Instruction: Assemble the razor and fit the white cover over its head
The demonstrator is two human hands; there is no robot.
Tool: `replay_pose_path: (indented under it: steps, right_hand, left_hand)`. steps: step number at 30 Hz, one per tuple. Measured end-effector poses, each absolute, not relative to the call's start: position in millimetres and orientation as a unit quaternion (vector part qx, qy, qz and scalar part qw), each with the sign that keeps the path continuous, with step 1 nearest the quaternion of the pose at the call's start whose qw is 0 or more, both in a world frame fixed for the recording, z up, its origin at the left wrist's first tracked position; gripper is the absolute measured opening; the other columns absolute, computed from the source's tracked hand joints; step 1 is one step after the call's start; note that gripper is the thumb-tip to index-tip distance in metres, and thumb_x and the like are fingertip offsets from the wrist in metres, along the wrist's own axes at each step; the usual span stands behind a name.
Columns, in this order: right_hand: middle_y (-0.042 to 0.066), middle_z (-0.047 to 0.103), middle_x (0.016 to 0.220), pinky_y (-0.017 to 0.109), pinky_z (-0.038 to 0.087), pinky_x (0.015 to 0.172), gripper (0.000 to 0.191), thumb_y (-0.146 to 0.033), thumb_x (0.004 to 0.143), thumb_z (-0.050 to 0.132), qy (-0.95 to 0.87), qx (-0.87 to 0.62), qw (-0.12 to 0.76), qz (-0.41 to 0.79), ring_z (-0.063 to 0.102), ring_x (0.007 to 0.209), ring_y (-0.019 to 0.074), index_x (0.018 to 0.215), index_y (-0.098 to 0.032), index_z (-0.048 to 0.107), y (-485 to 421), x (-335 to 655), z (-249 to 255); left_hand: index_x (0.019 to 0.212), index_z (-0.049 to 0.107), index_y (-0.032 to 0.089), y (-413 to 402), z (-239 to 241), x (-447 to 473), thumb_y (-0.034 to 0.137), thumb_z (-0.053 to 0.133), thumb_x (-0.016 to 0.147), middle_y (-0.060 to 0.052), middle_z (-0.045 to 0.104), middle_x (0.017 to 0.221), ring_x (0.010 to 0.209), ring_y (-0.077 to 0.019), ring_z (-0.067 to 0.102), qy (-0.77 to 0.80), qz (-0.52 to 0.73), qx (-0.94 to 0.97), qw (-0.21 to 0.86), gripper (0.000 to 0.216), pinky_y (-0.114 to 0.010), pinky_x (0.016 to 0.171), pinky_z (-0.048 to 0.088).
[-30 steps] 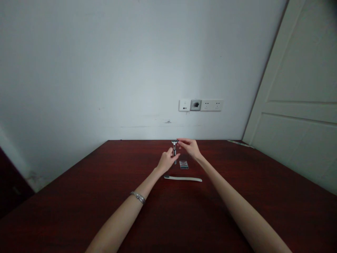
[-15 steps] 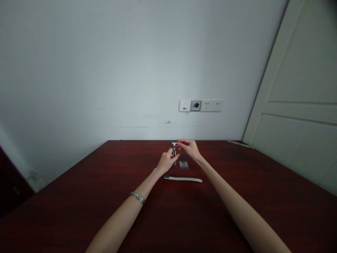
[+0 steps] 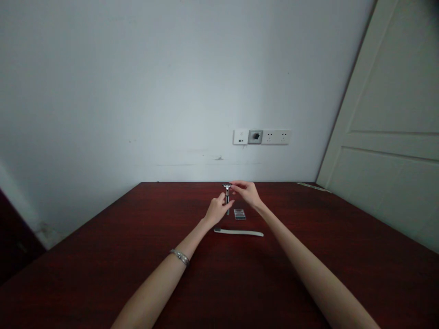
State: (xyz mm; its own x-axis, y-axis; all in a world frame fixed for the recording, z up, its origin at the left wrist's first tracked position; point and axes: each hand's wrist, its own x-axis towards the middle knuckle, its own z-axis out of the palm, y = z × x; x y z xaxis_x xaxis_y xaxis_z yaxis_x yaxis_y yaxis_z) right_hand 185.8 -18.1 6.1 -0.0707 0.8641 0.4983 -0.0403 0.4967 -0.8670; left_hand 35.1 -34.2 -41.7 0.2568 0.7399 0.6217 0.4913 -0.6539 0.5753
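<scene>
From where I sat at the remote view, farthest left on the person was a silvery bracelet (image 3: 179,257), worn on the left forearm as it reached in over the dark red surface (image 3: 103,256). The left hand (image 3: 216,210) had its fingers closed around the handle of a razor (image 3: 227,193), which stood upright, head at the top, between the two hands; I could not tell whether its lower end touched the surface. Nearer the person lay a slim pale strip with a grey left end (image 3: 240,232), and beyond it, just right of the handle, a small clear case (image 3: 239,214). The right hand (image 3: 248,193) had thumb and forefinger pinched on the right end of the razor's head. I judged the step in hand to be work at that head, with the left as anchor and the right as the finer tool. As I read it, the next move called for a firm, still handle and a light, careful pinch, fingertips kept off any edge.
</scene>
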Motion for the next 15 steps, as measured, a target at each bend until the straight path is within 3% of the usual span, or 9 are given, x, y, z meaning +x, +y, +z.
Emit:
replay_pose_path:
  steps: [15]
  right_hand:
    - [0.006,0.07,0.073,0.029,0.052,0.059,0.027,-0.034,0.06,0.07,-0.628,-0.331,0.598,0.373,0.062,0.063,0.0165,0.079,-0.014,0.07,-16.4,183.9,3.1]
  left_hand:
    - [0.077,0.05,0.016,-35.1,-42.8,37.3,0.038,0.049,0.082,0.007,0.041,0.047,0.042,-0.0062,0.034,0.409,0.469,0.775,0.107,0.023,-0.019,0.047,0.022]
